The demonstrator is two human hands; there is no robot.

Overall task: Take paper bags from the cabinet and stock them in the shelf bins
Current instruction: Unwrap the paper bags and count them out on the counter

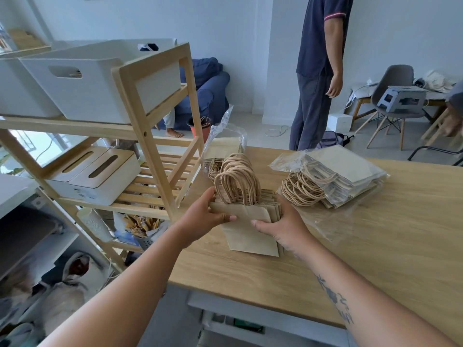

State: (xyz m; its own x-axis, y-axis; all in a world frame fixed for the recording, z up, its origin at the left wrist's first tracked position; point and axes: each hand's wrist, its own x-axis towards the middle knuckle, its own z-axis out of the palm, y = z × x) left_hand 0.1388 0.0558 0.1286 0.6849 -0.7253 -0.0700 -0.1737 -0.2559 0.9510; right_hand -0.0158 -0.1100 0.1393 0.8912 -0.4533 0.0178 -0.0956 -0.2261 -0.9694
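While my left hand (205, 216) and right hand (283, 229) clamp the edges of the kraft paper bag stack (250, 234), at centre frame on the wooden table (375, 246), I judge I'm gathering it for stocking. Next I must lift it whole toward the smooth white bin (82, 96), upper left. The paper is flat and crisp; the twisted-cord handles (238, 181) arch upward.

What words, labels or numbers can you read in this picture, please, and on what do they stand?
No text can be read.
Tissue box: small print on its side, too blurred.
Tattoo on the right forearm: not legible.
Green label under the table: too blurred.
Bags: no print shows.
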